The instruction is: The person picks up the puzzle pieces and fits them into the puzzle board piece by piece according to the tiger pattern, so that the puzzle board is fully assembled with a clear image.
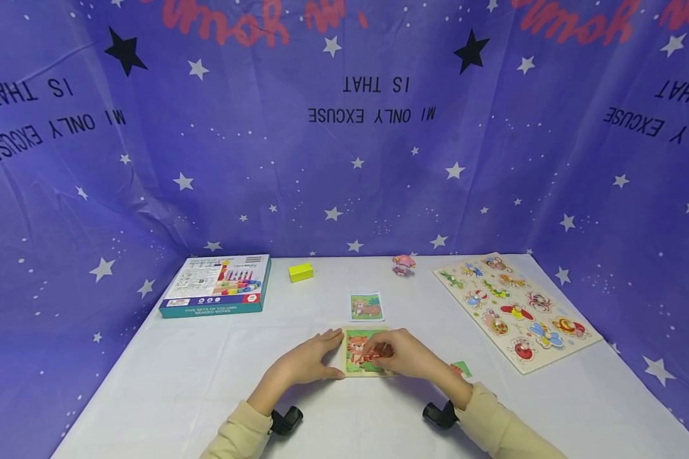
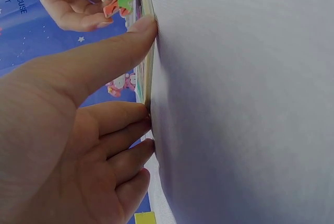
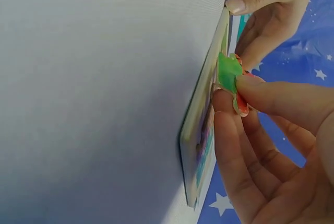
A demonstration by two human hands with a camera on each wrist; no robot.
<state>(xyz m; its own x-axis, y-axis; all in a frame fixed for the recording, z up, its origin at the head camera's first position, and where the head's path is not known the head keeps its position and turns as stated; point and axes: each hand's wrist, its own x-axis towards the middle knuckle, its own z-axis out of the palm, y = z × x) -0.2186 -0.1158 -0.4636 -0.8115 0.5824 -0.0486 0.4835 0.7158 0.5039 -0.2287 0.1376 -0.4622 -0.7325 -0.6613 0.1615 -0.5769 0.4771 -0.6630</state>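
A small wooden jigsaw board (image 1: 369,375) with a tiger picture lies at the middle of the table in the head view. My left hand (image 1: 309,361) rests at its left side, thumb and fairly straight fingers spread along the edge. Over the board's right part, my right hand (image 1: 404,352) pinches a jigsaw piece (image 3: 228,72), green and orange-red, between thumb and fingers. The right wrist view has that piece tilted just above the board. My right hand hides part of the picture. Another jigsaw piece (image 1: 462,368) lies by my right forearm.
A picture card (image 1: 367,307) lies just beyond the board. Farther back are a boxed bead set (image 1: 215,287), a yellow block (image 1: 301,273) and a pink figurine (image 1: 403,265). An insect peg puzzle (image 1: 517,312) lies at the right. Starry purple cloth surrounds the table.
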